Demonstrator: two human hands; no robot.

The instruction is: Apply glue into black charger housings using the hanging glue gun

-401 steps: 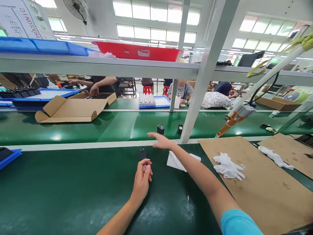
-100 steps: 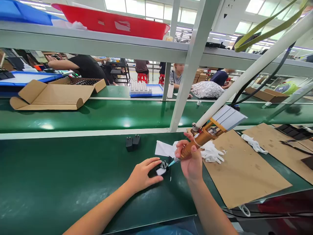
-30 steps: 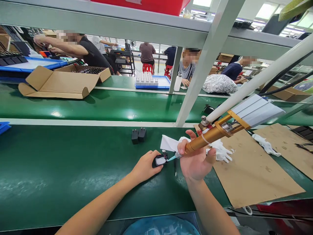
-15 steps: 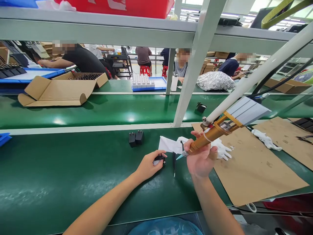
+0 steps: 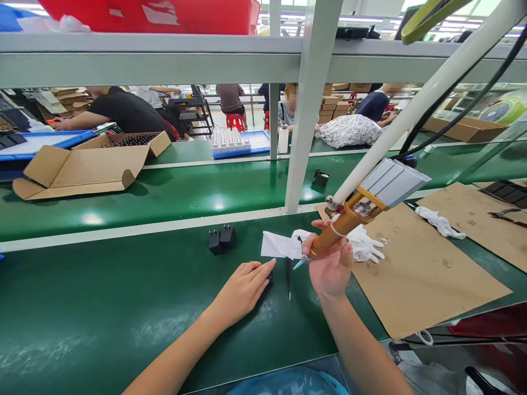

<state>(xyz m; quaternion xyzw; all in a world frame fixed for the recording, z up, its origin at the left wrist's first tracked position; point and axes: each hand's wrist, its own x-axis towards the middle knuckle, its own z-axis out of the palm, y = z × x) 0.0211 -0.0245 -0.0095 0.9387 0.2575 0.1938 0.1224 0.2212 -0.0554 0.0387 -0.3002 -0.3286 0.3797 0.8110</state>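
Note:
My left hand (image 5: 242,288) lies flat on the green table (image 5: 102,307), fingers stretched over a small black charger part (image 5: 270,278) that is almost wholly hidden. My right hand (image 5: 329,270) is closed round a gold dispensing tool (image 5: 338,231) hanging from a white hose (image 5: 411,107). Its teal nozzle (image 5: 298,263) hovers just right of my left fingertips, off the part. Two black chargers (image 5: 221,239) stand together beyond my left hand. A thin dark tool (image 5: 288,278) lies between my hands.
A white paper (image 5: 278,245) and a white glove (image 5: 364,245) lie by a cardboard sheet (image 5: 415,274). A grey post (image 5: 300,120) rises behind. One charger (image 5: 321,177) and an open cardboard box (image 5: 78,167) sit on the conveyor (image 5: 185,192). People work across it.
My left hand has flattened over the black part it was gripping. The nozzle, touching the part a second ago, has drawn back to the right and stays lifted.

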